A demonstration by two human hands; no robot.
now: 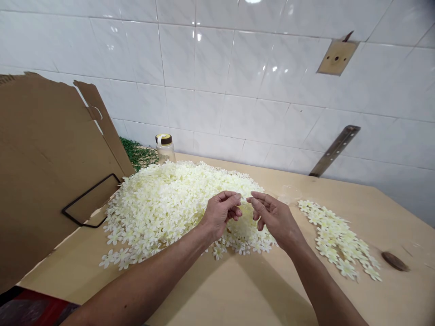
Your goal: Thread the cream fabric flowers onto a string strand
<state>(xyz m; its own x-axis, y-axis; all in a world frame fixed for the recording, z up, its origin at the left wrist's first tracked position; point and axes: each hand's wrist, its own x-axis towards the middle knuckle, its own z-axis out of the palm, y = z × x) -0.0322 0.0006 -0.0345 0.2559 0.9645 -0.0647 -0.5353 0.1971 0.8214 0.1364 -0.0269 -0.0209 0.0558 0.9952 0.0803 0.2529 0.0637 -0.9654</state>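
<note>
A large heap of pale cream artificial flowers (163, 203) lies on the table, just behind and beneath my hands. My left hand (222, 212) is held over its front right part, thumb and index finger pinched together. Facing it across a small gap, my right hand (273, 217) also has its thumb and fingers drawn together. Whatever sits between the fingertips of either hand is too small to make out. To the right, a narrower band of the same flowers (336, 237) is spread on the tabletop.
A large cardboard piece (50, 158) stands at left beside a black wire frame (88, 193). Behind the heap are a lidded clear jar (165, 149) and green artificial foliage (139, 154). A brown oval object (394, 261) lies at right. A metal strip (335, 151) rests against the tiled wall.
</note>
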